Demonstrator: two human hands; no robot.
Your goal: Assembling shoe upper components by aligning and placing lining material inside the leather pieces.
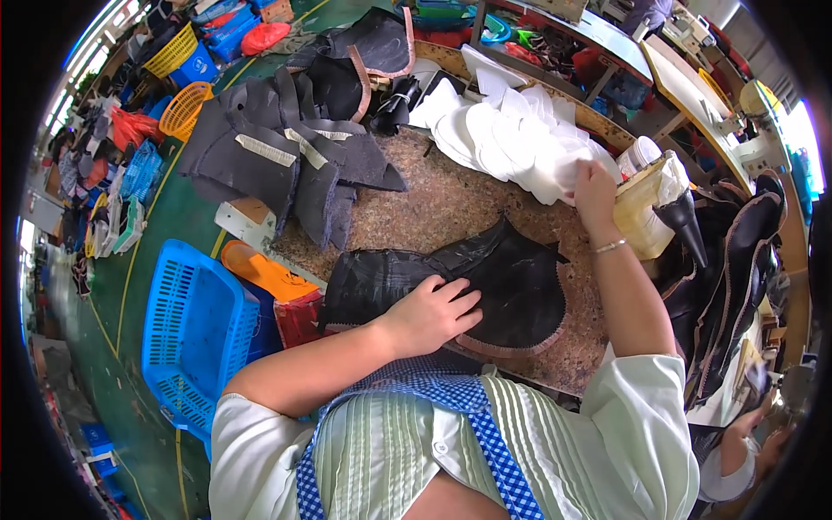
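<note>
Touching white pieces, resting on black: snag risks and clear room

Left hand [433, 317] lies palm down on the black piece [523, 299], fingers a little apart, nothing clamped. Piece is spread on the near part of the brown table [416, 186]. Right hand [594, 186] is at the right end of the white pieces [507, 139], fingers bunched; cannot tell whether one is pinched.

Risks (judged): white pieces overlap loosely, so one pull might drag several or spill the pile. Yellowish container [635, 221] stands just beside the right wrist; an outward swing could knock it. Light left-hand pressure might let the black piece skew.

Edges: black piece's left end lies near the table's left edge, by the blue basket [159, 347]. Open room: mid-table, between dark grey stack [247, 130] and white pieces; narrower strip right of the black piece.
</note>
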